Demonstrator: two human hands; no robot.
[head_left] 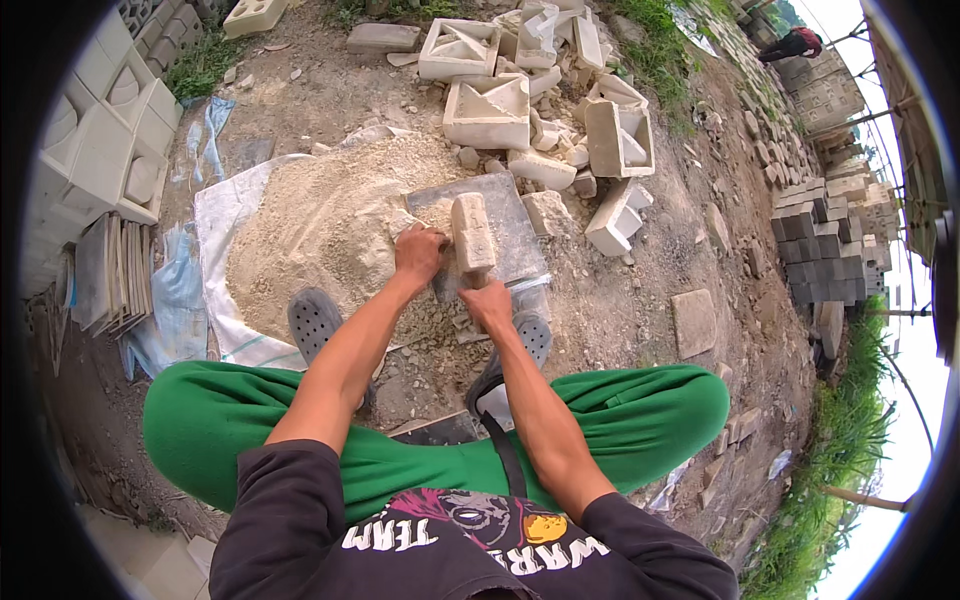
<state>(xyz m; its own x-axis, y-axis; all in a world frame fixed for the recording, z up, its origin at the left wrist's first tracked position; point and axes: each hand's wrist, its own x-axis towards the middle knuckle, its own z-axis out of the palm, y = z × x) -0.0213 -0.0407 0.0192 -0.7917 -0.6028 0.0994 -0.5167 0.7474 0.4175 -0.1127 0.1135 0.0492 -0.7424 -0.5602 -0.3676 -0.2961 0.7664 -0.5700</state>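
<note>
My right hand [487,303] is wrapped round the handle of a hammer. Its blocky head [472,228], coated in pale dust, is over a flat dark slab [508,225]. Close to the slab's left edge, my left hand [420,252] has its fingers curled in; whatever they grip is hidden. Pale crushed grit lies on the slab beside this hand. To the left, a large heap of crushed material [320,220] spreads over a white sheet [222,235]. My feet, in grey clogs [316,318], flank the work.
Beyond the slab, broken pale hollow blocks [487,112] lie among rubble. Pale moulded blocks [110,130] are stacked at left, above thin boards [110,270]. Grey blocks [820,240] stand piled at right. A person [795,43] bends over at the far right.
</note>
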